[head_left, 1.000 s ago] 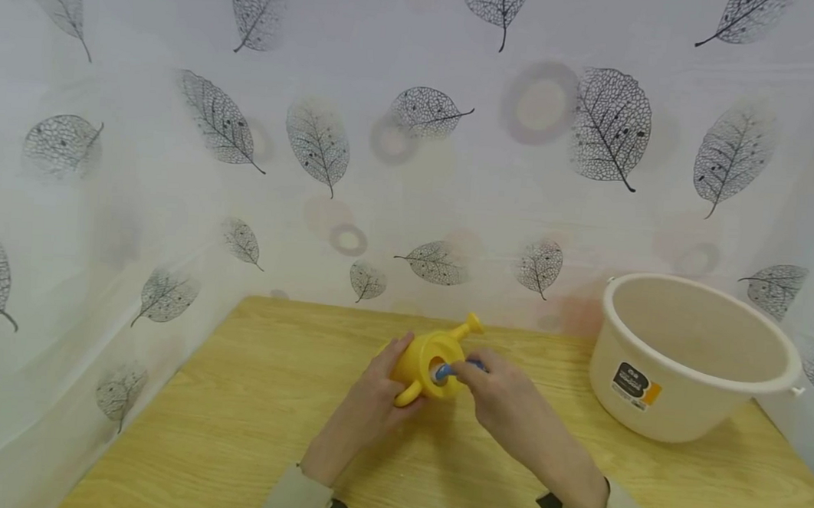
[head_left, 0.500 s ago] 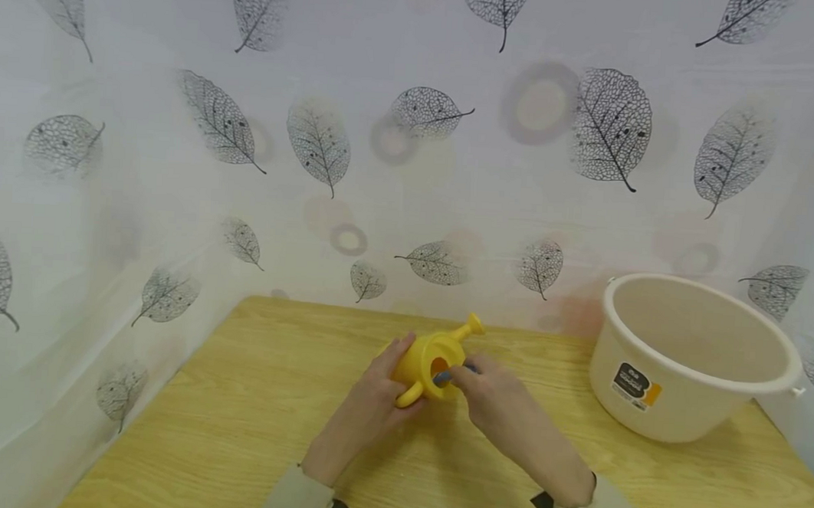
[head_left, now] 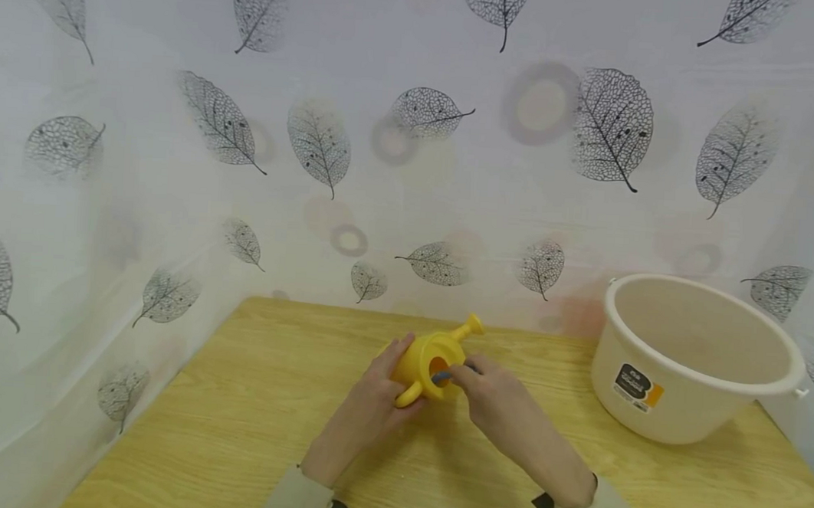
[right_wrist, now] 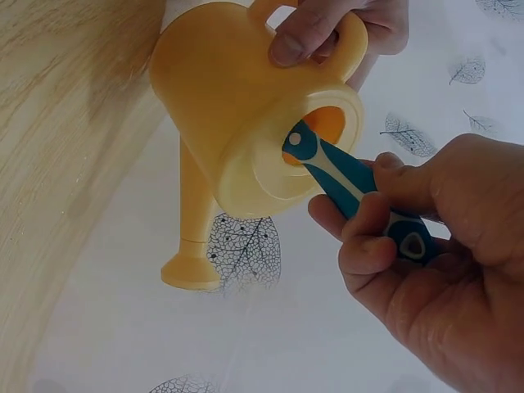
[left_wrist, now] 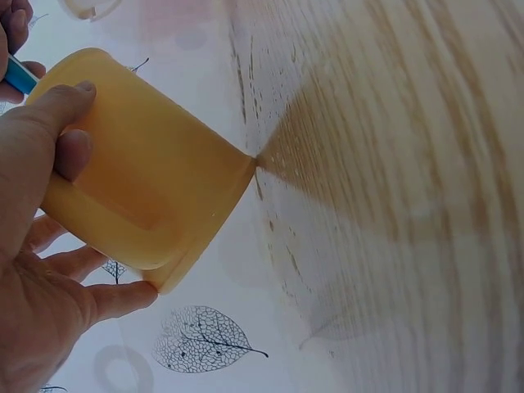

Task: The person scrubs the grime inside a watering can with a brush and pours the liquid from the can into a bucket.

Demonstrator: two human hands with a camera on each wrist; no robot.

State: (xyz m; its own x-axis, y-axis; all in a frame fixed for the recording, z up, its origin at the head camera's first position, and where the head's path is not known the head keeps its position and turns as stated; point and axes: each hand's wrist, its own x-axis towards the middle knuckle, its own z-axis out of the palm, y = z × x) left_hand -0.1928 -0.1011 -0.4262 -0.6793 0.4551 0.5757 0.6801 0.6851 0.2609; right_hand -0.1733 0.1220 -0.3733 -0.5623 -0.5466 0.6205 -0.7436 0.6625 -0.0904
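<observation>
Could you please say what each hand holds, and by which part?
The left hand holds a yellow watering can by its body; the right hand a blue tool by its outer end.

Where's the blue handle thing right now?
In the right wrist view, the blue handle is right of the middle, held in the person's right grip, its far end at the opening of the yellow watering can.

The right hand (right_wrist: pixel 458 262) grips a teal-and-white handle (right_wrist: pixel 350 170), its far end at the opening of a yellow watering can (right_wrist: pixel 229 98) with 1 flared spout; the left hand (right_wrist: pixel 319 16) holds the can.
</observation>
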